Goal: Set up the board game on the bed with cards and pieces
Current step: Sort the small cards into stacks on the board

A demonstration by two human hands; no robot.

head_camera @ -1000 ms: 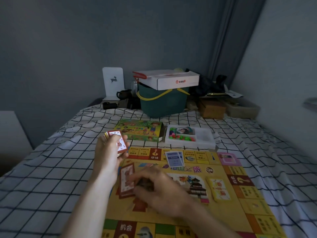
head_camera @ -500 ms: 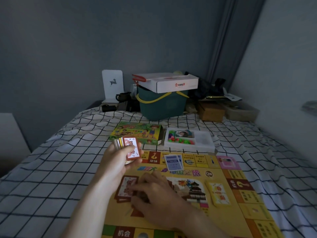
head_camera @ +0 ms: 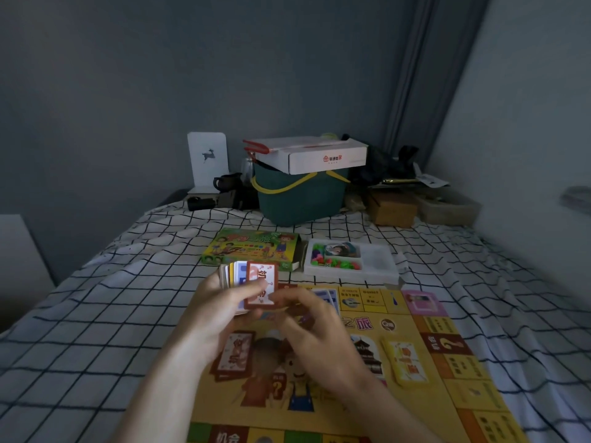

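A yellow game board lies flat on the checked bedsheet. My left hand holds a fanned stack of cards upright above the board's far left corner. My right hand is raised beside it, fingertips touching the front red-bordered card. On the board lie a red card pile at the left, a yellow card pile at the right and blue cards at the far edge, partly hidden by my right hand.
Beyond the board sit the green game box and a white tray of coloured pieces. A green bucket with a white carton on it, a brown box and clutter stand at the bed's far end. A wall rises at the right.
My right hand lifted off the red card pile on the board and came up to the stack in my left hand. My left hand shifted right, over the board's corner.
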